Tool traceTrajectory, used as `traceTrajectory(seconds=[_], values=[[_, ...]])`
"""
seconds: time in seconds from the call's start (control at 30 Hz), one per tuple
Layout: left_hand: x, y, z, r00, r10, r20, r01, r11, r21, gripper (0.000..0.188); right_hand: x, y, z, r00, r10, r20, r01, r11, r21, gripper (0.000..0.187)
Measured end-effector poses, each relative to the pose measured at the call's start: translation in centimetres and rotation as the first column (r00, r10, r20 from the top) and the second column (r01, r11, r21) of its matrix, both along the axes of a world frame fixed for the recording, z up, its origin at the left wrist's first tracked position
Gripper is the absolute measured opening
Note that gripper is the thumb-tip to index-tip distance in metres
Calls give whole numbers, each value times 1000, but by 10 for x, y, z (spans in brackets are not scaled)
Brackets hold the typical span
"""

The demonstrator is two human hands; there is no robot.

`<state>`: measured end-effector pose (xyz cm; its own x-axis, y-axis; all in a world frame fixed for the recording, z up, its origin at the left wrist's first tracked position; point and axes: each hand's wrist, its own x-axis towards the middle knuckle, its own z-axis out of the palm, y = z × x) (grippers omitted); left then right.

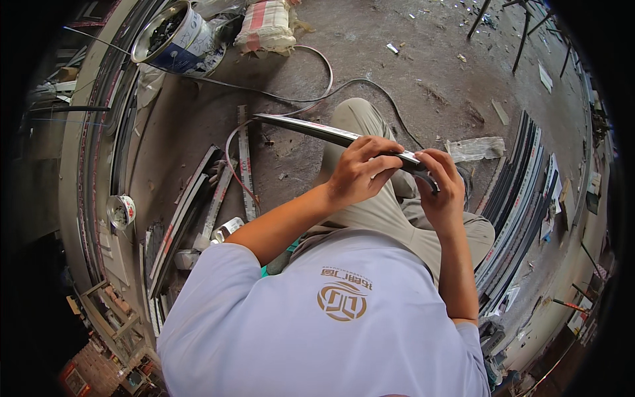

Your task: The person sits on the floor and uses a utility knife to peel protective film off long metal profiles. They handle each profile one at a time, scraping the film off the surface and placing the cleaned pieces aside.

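Note:
A long, narrow metal profile [307, 130] with dark sides and a printed white film on top slants across my lap. Its far end points away to the left. My left hand [364, 171] is closed around it near the close end, thumb and fingers on either side. At that end my right hand [442, 182] has its fingertips pressed together on the tip of the profile. A short dark curved strip [428, 180] shows beneath my right fingers; I cannot tell whether it is part of the profile or a separate piece.
Profiles lie stacked on the right [512, 205], with more strips [182, 218] on the left. A hose [284, 99] loops over the floor ahead. A blue-and-white bucket [188, 49], a wrapped bundle [266, 26] and a small can [121, 211] stand at the left.

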<state>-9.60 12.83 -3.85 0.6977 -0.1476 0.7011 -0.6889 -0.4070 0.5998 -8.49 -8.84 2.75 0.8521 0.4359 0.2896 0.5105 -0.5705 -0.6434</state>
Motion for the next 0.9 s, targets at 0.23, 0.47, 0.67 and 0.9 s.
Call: traceTrajectory(seconds=[0.23,0.47,0.67,0.9], values=[[-8,22,1,990,109,-85,-106,994,34,29,8,4,10,994,33,108,-25,997,-74,60],[-4,95,-55,945,308,-113,-289,944,156,24,23,12,15,983,41,176,-29,997,-71,59],[-13,189,-144,781,600,-170,-511,772,378,16,37,30,26,971,51,234,-36,997,-69,52],[-6,181,-116,784,593,-183,-497,777,387,20,45,33,29,966,78,248,-74,997,-26,51]])
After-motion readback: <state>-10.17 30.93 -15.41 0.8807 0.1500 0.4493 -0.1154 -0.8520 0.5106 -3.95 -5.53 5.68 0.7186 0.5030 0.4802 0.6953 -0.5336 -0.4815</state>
